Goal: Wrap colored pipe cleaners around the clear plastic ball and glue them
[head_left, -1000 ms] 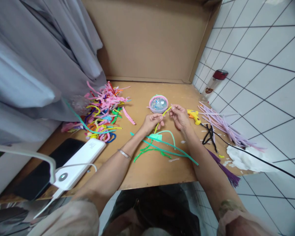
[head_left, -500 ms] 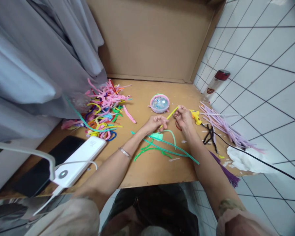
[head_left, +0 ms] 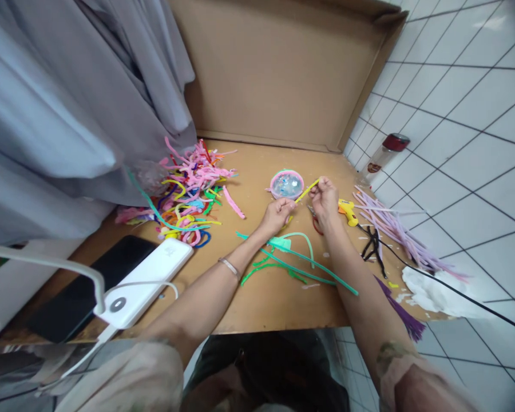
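A yellow pipe cleaner stretches between my two hands over the middle of the table. My left hand is closed on its lower end, a short piece poking out below the fingers. At the upper end, my right hand pinches the tip. Scissors, partly covered, lie beneath the right hand. Just behind the left hand sits a round pink-rimmed bowl with small bits in it. Teal pipe cleaners, a light green piece and green fuzzy strands lie between my forearms.
At the left is a heap of coloured pipe cleaners, with a white power bank and a black phone nearer. To the right lie a yellow glue gun, lilac stems, purple strands and white fluff. A jar stands by the tiled wall.
The pipe cleaner's upper end has risen slightly with my right hand, and its lower end sticks out of my left fist at a new angle. The whole view has shifted a little.
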Action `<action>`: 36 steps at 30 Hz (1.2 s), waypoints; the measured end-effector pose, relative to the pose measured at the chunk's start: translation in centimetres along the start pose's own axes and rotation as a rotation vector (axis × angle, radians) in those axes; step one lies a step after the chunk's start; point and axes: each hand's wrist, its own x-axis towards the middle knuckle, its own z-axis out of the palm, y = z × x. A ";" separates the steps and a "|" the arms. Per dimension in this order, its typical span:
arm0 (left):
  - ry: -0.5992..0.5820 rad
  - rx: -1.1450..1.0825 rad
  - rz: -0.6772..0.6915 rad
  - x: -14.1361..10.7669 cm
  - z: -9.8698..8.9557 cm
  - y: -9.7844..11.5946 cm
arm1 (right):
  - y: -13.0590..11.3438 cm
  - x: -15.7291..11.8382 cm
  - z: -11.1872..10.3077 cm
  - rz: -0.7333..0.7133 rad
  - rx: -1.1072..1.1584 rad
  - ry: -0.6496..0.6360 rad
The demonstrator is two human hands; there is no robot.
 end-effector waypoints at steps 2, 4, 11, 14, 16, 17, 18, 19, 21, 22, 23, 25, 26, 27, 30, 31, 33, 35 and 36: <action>0.003 0.019 0.026 -0.1 -0.1 -0.2 | 0.3 0.2 0.1 0.025 0.036 0.010; -0.001 0.026 0.040 -0.3 -0.2 -0.4 | 0.4 0.1 -0.7 0.065 0.064 0.035; 0.013 0.029 0.105 -0.6 0.2 -0.2 | -0.2 -0.7 -3.7 0.080 0.107 0.096; 0.090 0.027 0.132 -0.8 -0.2 0.0 | -0.3 -1.0 -3.6 0.086 0.183 0.080; 0.126 -0.025 0.139 -0.8 -0.7 0.0 | -0.3 -1.0 -3.7 0.103 0.244 0.093; 0.151 -0.064 0.148 -0.7 -1.0 -0.1 | -0.3 -0.9 -3.8 0.110 0.265 0.100; 0.173 -0.099 0.159 -0.6 -1.2 -0.2 | -0.4 -0.9 -3.9 0.121 0.281 0.104; 0.192 -0.123 0.172 -0.5 -1.4 -0.2 | -0.4 -0.9 -4.0 0.134 0.294 0.102; 0.209 -0.144 0.191 -0.4 -1.5 -0.3 | -0.4 -0.9 -4.2 0.173 0.319 0.083; 0.207 -0.140 0.199 -0.4 -1.4 -0.4 | -0.3 -0.9 -4.2 0.191 0.333 0.071; 0.197 -0.129 0.208 -0.5 -1.3 -0.4 | -0.2 -1.0 -4.1 0.203 0.342 0.057; 0.158 -0.091 0.234 -0.7 -0.7 -0.5 | 0.0 -1.1 -3.8 0.213 0.336 0.028; 0.131 -0.070 0.248 -0.9 -0.5 -0.5 | 0.2 -1.2 -3.7 0.215 0.322 0.016; 0.105 -0.052 0.260 -1.0 -0.2 -0.5 | 0.4 -1.2 -3.5 0.219 0.308 0.012; 0.045 -0.021 0.276 -1.4 0.2 -0.6 | 0.7 -1.5 -3.2 0.247 0.314 0.044; 0.040 -0.013 0.276 -1.4 0.2 -0.6 | 0.8 -1.5 -3.1 0.258 0.328 0.063; 0.043 0.003 0.272 -1.4 0.1 -0.7 | 0.9 -1.6 -3.1 0.274 0.349 0.093; 0.044 0.008 0.266 -1.3 0.0 -0.9 | 1.0 -1.7 -3.1 0.276 0.352 0.098; 0.039 0.009 0.265 -1.2 -0.1 -1.0 | 1.0 -1.7 -3.1 0.273 0.350 0.097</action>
